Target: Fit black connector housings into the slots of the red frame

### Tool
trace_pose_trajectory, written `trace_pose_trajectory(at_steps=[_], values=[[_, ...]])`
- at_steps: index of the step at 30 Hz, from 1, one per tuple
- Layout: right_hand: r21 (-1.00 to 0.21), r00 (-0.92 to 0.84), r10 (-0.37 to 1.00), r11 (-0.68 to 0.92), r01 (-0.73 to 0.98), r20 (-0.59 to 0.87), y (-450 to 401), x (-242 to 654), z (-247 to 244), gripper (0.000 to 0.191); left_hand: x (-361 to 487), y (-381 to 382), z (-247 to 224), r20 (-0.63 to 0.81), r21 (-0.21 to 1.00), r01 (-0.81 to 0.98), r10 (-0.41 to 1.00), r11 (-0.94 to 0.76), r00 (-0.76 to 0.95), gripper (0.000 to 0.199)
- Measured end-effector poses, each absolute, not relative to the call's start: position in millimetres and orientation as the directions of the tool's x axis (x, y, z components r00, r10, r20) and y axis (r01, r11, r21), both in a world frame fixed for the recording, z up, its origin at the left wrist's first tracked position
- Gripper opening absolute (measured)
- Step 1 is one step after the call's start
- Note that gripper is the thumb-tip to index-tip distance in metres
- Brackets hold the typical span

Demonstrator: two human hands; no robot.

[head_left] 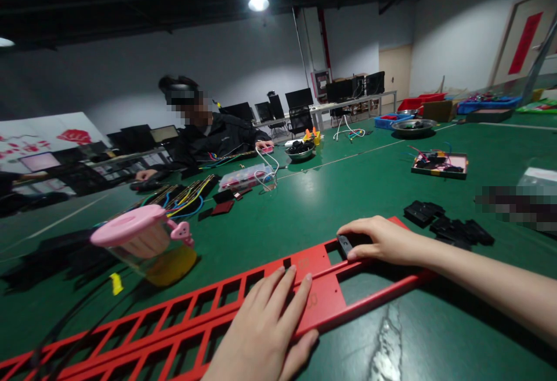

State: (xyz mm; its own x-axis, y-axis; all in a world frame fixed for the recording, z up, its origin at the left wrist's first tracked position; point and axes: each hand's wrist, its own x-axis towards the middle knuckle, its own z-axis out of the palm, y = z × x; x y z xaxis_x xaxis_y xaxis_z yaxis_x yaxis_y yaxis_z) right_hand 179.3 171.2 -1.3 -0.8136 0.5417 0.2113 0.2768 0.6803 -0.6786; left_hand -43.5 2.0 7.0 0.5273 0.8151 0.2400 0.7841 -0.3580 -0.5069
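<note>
A long red slotted frame (pixel 324 308) lies diagonally across the green table. My left hand (pixel 265 317) rests flat on it with the fingers spread, just beside a solid section with faint markings. Between thumb and fingers, my right hand (pixel 378 242) grips a small black rectangular block (pixel 345 246) at the wide opening near the frame's far right end. Whether the block is seated in the opening or only held there, I cannot tell. Several similar black plastic pieces (pixel 422 213) lie on the table beyond my right wrist.
A clear pitcher with a pink lid (pixel 134 230) and yellow liquid stands left of the frame, near black cables (pixel 78 311). Across the table sits a person (pixel 209 131). A shallow box of wired parts (pixel 439 163) and a metal bowl (pixel 300 150) lie farther back.
</note>
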Motion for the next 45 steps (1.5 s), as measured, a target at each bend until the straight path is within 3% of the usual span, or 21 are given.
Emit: trace_pose_trajectory(at_steps=[18,26,45], values=[[-0.648,-0.820,0.525,0.710,0.276,0.227,168.8,181.9,0.0,0.041,-40.2,1.8,8.5,0.279,-0.602,0.730,0.771,-0.325,0.573,0.056],[-0.639,-0.818,0.532,0.711,0.294,0.216,166.6,182.0,-1.0,0.041,-34.7,-0.1,11.6,0.195,-0.634,0.677,0.769,-0.375,0.609,0.057],[-0.631,-0.825,0.528,0.714,0.304,0.200,168.7,182.9,-7.0,0.044,-31.3,-2.1,11.7,0.163,-0.585,0.706,0.794,-0.400,0.585,0.059]])
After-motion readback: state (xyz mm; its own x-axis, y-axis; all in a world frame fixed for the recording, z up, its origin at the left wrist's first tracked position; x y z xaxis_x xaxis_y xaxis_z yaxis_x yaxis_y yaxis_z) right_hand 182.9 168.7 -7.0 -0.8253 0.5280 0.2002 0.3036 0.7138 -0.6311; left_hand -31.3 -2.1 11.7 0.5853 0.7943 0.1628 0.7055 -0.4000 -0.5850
